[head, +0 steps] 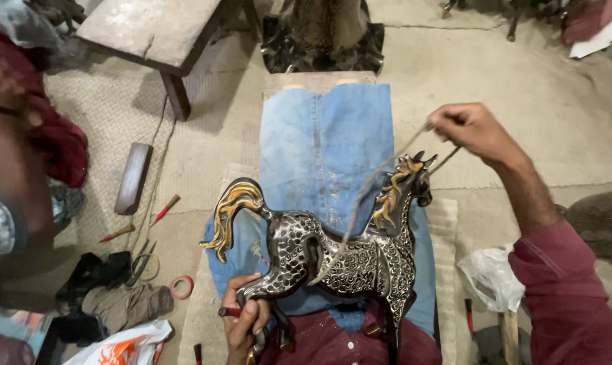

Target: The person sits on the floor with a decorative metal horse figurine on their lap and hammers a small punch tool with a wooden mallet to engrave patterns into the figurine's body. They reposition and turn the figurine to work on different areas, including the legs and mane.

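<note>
At the centre of the frame, a dark metal horse figurine with silver scrollwork and a gold mane and tail (333, 253) lies on its side across a blue cloth-covered block (323, 155), which runs from the middle of the frame up to a wooden edge.

The left hand (241, 324), low and centre-left, is clenched around one of the horse's hind legs; a red-handled tool (228, 312) shows just beside its fingers, though whether the hand grips it cannot be told.

The right hand (471, 128), in the upper right, is closed on a thin tan cord (366, 196). It pinches the cord's upper end, and the cord runs down and left past the horse's head and across its body. The right arm wears a maroon sleeve (562, 297) at the lower right.

On the woven floor mat (522, 101) at left lie a dark rectangular block (133, 177), two small red-handled tools (164, 209), a pair of scissors (141, 265) and a small red tape ring (181, 286). A low wooden bench (147, 30) stands in the upper left. A crumpled white plastic bag (492, 277) sits to the right of the horse. Another person's arm (8, 162) shows at the left edge.
</note>
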